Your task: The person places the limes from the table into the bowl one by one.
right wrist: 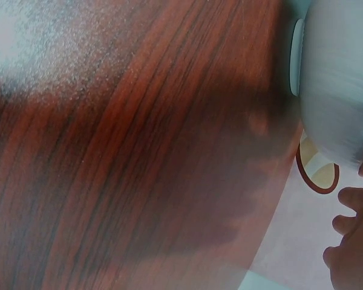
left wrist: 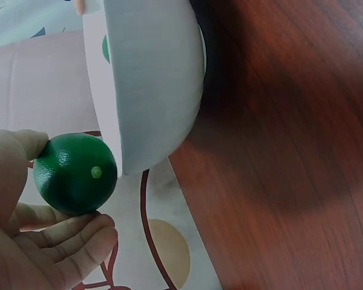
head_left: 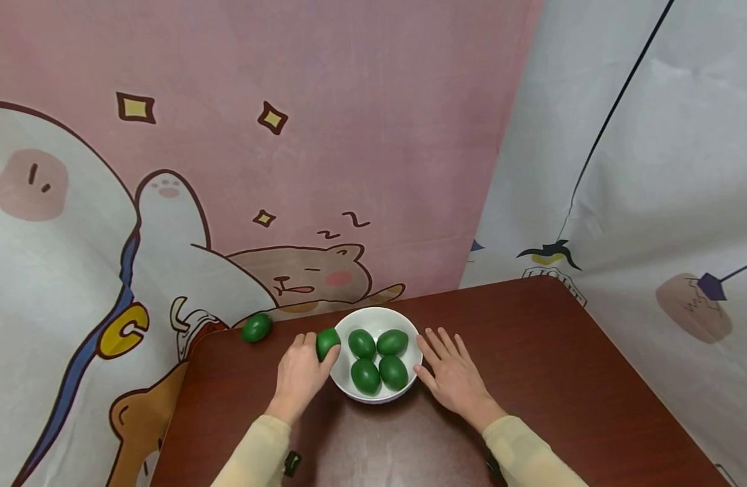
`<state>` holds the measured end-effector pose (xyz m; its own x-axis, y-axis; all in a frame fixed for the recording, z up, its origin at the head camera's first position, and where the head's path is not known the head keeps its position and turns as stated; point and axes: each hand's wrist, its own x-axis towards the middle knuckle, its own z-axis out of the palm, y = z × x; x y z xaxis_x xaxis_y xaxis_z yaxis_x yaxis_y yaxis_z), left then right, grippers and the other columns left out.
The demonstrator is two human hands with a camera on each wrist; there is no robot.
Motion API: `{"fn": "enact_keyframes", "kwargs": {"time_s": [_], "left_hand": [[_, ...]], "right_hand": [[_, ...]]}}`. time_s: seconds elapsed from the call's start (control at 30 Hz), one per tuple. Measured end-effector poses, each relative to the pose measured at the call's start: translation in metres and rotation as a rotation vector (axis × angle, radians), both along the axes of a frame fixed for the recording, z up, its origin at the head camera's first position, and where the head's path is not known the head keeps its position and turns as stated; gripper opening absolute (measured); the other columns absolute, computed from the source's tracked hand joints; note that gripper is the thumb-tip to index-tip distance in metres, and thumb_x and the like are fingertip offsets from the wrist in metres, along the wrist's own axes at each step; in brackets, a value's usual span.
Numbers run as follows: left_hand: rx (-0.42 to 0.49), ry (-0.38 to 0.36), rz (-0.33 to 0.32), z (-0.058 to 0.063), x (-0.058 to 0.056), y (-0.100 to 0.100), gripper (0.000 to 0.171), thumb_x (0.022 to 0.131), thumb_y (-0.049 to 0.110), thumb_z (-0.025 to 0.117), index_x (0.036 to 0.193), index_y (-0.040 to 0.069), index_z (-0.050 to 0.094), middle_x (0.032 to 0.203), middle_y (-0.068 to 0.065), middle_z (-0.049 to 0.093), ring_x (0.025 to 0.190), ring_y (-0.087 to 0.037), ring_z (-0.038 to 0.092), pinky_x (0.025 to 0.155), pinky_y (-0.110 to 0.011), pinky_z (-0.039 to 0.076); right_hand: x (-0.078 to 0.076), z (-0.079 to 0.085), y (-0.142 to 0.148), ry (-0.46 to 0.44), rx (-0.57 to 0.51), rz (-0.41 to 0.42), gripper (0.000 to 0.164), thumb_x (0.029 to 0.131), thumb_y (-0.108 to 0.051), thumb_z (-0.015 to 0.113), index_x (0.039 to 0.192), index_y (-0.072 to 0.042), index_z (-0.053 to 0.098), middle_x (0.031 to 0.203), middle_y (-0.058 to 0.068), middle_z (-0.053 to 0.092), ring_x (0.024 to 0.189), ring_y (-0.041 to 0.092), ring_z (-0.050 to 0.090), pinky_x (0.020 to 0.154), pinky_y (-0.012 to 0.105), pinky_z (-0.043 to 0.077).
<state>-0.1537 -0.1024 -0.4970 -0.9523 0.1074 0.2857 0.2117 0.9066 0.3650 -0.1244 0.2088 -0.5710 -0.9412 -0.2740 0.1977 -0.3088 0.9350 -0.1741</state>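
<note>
In the head view, a white bowl (head_left: 376, 318) holds several green limes (head_left: 365, 376). At the bowl's left rim my left hand (head_left: 300, 375) pinches another lime (head_left: 327, 343) between thumb and fingers. The left wrist view shows this lime (left wrist: 75, 175) close beside the bowl's rim, its pale stem spot facing the camera. My right hand (head_left: 455, 379) is at the bowl's right side, fingers straight and spread, thumb near the rim. It holds nothing. Only part of that hand (right wrist: 357, 235) appears at the right wrist view's edge.
One more lime (head_left: 256, 327) lies at the back left of the dark red-brown wooden table (head_left: 532, 379). Behind the table hangs a cartoon-printed cloth (head_left: 373, 169). A small black object (head_left: 292, 463) shows beside the left sleeve.
</note>
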Motion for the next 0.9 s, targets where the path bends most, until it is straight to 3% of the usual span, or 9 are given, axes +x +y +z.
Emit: {"fn": "enact_keyframes", "kwargs": {"time_s": [0.4,0.7,0.9], "left_hand": [[-0.016,-0.001,-0.013,-0.003,0.001,0.009,0.047,0.091,0.043,0.078,0.097,-0.002,0.066,0.079,-0.007,0.053,0.058,-0.017,0.046,0.049,-0.031,0.042],[-0.04,0.017,-0.033,-0.005,0.002,0.018,0.049,0.09,0.044,0.079,0.098,-0.003,0.068,0.08,-0.008,0.056,0.059,-0.018,0.051,0.052,-0.037,0.051],[-0.055,0.004,-0.037,-0.007,0.002,0.022,0.052,0.088,0.047,0.079,0.098,-0.003,0.069,0.08,-0.008,0.056,0.06,-0.019,0.052,0.052,-0.037,0.05]], "right_hand": [[0.0,0.0,0.0,0.002,0.001,0.001,0.066,0.105,-0.051,0.052,0.158,-0.014,0.045,0.163,0.015,0.041,0.153,0.038,0.032,0.124,0.06,0.022],[0.001,-0.001,0.0,0.006,-0.004,0.002,0.065,0.105,-0.051,0.051,0.158,-0.015,0.045,0.163,0.014,0.041,0.153,0.038,0.031,0.124,0.059,0.021],[0.001,-0.001,0.0,0.005,-0.007,0.002,0.065,0.105,-0.052,0.051,0.158,-0.015,0.044,0.163,0.014,0.041,0.153,0.038,0.031,0.125,0.059,0.02]]}}
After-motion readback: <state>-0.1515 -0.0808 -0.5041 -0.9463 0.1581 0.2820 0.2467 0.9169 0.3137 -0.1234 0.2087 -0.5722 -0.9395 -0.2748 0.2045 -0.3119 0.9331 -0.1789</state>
